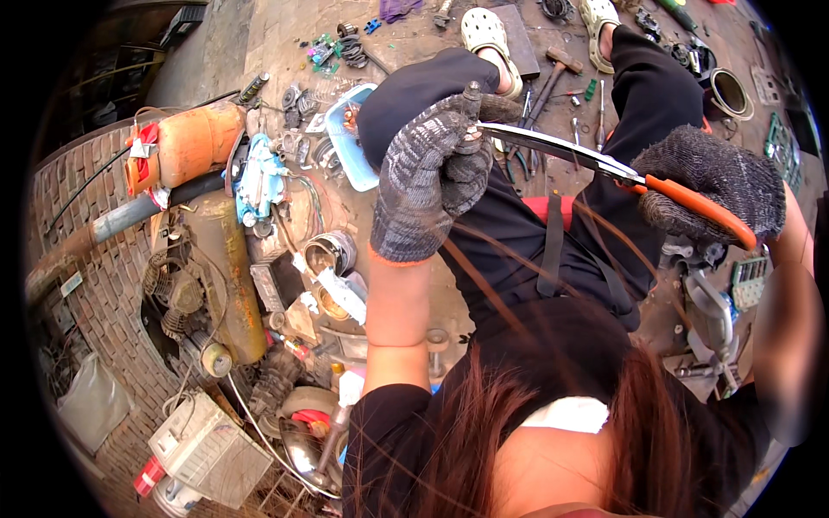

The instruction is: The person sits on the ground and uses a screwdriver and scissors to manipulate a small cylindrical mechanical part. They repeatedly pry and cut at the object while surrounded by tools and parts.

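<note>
My left hand point(429, 173), in a grey knit glove with an orange cuff, is closed around a small dark metal shaft-like part point(471, 102) that stands upright from its fingers. My right hand point(712, 186), in a dark grey glove, grips the orange handle of a long-bladed tool point(604, 164). Its slim black and silver blade reaches left across my lap. The blade's tip meets the metal part at my left fingers; whether it touches the part or passes beside it I cannot tell. Whether the tool is a saw or shears is unclear.
A hammer point(553, 82), screwdrivers and pliers lie on the floor ahead. At my left are a blue plastic tray point(354, 147), metal cans, an orange cylinder point(203, 142) and a rusty yellowish cylinder point(229, 276). A metal ring-shaped housing point(730, 93) lies at far right.
</note>
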